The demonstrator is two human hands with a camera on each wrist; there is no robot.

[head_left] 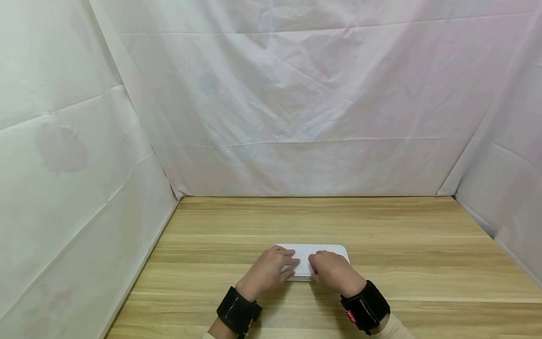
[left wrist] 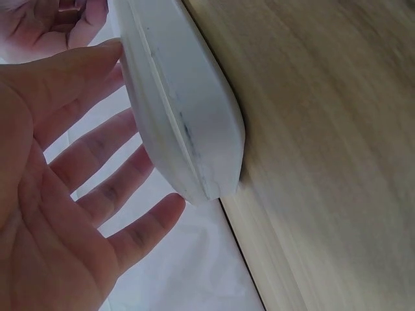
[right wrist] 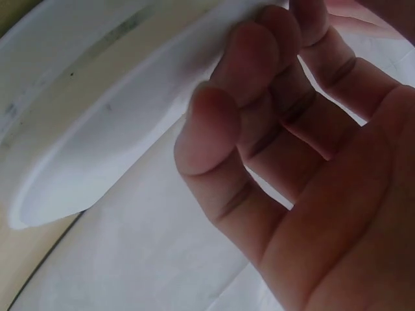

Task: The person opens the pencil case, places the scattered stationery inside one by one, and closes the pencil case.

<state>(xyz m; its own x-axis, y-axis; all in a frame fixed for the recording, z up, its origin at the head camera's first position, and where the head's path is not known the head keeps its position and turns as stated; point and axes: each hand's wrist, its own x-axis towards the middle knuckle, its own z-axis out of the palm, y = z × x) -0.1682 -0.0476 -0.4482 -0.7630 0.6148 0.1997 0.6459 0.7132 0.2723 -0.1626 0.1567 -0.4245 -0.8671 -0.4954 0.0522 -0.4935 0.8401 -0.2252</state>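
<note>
A white flat box with rounded corners lies on the wooden table in front of me. Along its side runs a lid seam with dark smudges, visible in the left wrist view. My left hand rests on the left part of the lid with fingers spread and fairly straight, the thumb close to the front edge. Over the right part is my right hand, its fingers curled in and their tips at the lid's surface. From the right wrist, the bent fingers overlap the box edge; the thumb is hidden.
The wood-grain table reaches back to a hanging white cloth. More pale cloth forms walls on the left and right. Black bands circle both wrists.
</note>
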